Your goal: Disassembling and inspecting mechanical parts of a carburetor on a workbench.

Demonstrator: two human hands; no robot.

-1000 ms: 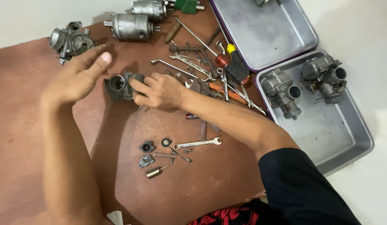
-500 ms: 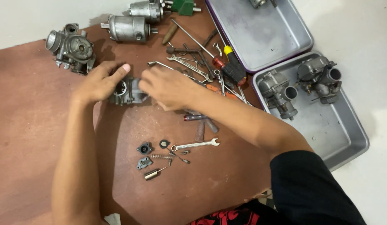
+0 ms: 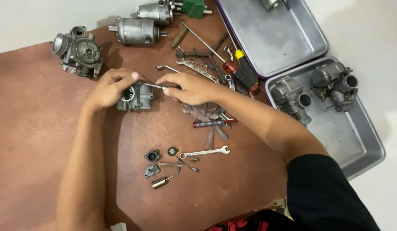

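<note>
left hand point(image 3: 108, 87) grips cast-metal carburetor point(image 3: 136, 96) | right hand point(image 3: 192, 87) pinches thin rod point(image 3: 154, 86)

Carb body point(image 3: 135, 97) sits mid-mat, left hand point(image 3: 109, 87) on its left side, right hand point(image 3: 190, 88) just to its right w/ a thin tool point(image 3: 155, 86) reaching onto it. Second carb point(image 3: 78, 51) behind-left. Two motor housings point(image 3: 140, 31) behind, at mat's far edge. Tool pile point(image 3: 215, 64) right of hands. Wrench point(image 3: 205, 152) & small parts point(image 3: 157, 164) in front. Two trays point(image 3: 361, 137) far right; nearer one holds two carbs point(image 3: 292, 97).
</note>
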